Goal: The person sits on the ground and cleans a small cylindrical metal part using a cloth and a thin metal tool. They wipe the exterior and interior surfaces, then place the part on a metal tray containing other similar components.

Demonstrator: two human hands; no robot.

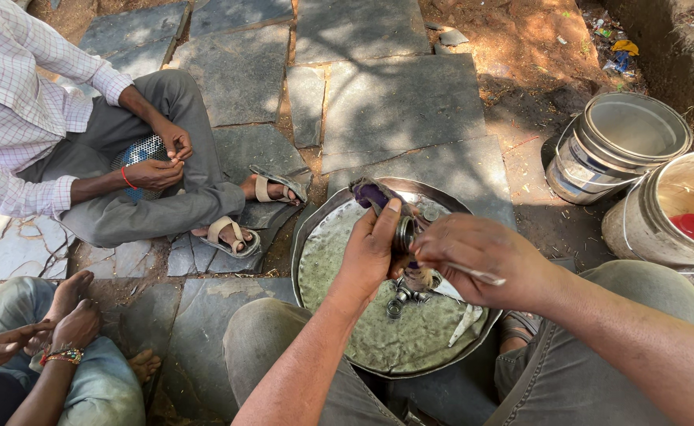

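Head view: grimy round metal bearing (404,233)

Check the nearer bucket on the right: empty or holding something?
Holding something. The cream bucket stands upright and open, with brownish liquid and a red object inside. How deep the liquid is, cannot tell.

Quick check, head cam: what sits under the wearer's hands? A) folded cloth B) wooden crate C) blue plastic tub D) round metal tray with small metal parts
D: the left hand and right hand work over a round metal tray on the stone paving, with small metal parts lying in it.
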